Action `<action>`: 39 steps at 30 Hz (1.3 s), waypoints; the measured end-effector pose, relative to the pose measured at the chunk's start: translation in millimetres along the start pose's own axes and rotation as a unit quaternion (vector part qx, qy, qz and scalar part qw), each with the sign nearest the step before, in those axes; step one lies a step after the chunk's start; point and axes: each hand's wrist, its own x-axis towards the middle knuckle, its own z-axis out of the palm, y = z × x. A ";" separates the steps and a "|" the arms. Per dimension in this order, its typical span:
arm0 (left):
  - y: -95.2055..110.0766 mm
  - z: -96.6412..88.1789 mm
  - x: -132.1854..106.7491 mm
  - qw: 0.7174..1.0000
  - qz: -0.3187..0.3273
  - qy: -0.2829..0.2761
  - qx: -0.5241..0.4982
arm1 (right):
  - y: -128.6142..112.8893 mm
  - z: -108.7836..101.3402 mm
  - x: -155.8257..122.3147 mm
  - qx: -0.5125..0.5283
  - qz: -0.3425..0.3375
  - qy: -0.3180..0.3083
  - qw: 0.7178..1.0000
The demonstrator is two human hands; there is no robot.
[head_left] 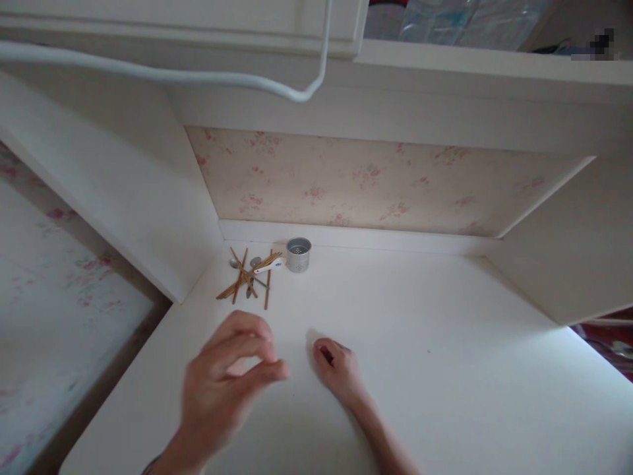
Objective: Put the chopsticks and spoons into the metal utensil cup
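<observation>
My left hand is raised above the white counter, slightly blurred. Its fingers curl toward the thumb in a loose ring, and nothing shows between them. My right hand rests on the counter in a loose fist, with no object visible in it. Beyond my left hand lies a crossed pile of wooden chopsticks. Mixed in with them are a white ceramic spoon and a few metal spoons. Just right of the pile, a grey perforated utensil holder stands upright. Neither hand touches these things.
The white counter runs back to a floral-papered wall. A white side panel stands at left, another panel at right. Overhead are a cabinet, a white cable and a shelf with clear plastic packaging.
</observation>
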 end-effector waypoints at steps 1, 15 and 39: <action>-8.1 17.0 9.8 0.999 0.001 -0.038 -0.005 | 0.0 0.0 0.0 0.000 0.001 -0.001 1.000; -118.1 105.2 -30.5 0.897 0.115 -0.263 0.336 | -3.6 -3.3 1.4 0.011 0.004 -0.022 1.000; -169.1 71.1 130.4 0.879 0.000 -0.201 0.433 | 1.2 6.4 7.6 -0.043 0.018 -0.013 0.999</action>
